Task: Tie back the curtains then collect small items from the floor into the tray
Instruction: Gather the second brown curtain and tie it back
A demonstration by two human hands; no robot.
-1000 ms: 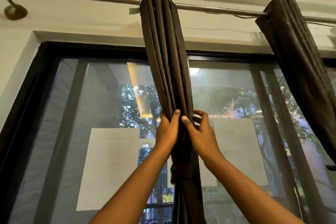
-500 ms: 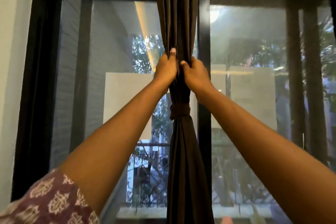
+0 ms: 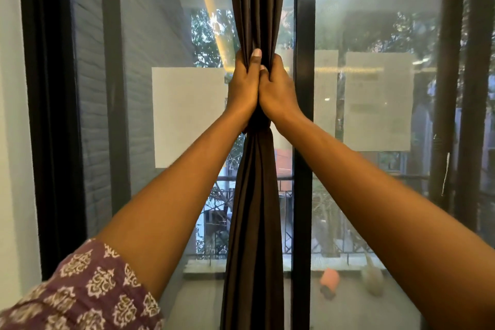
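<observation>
A dark brown curtain (image 3: 254, 195) hangs bunched in a narrow column in front of the window, at the middle of the head view. A knot or tie-back band (image 3: 261, 128) of the same fabric cinches it just below my wrists. My left hand (image 3: 243, 86) and my right hand (image 3: 277, 88) grip the gathered folds side by side just above that band, fingers curled round the cloth, the two hands touching. No tray and no floor items are in view.
A black window frame upright (image 3: 302, 142) stands just right of the curtain. White paper sheets (image 3: 187, 115) are stuck on the glass at left and right. Beyond the glass lie a balcony railing, a pink object (image 3: 330, 280) and a greyish object on the ledge floor.
The view has tilted down from the curtain rod to the curtain's middle. My hands slid down the bunched curtain and closed together just above the tie band.
</observation>
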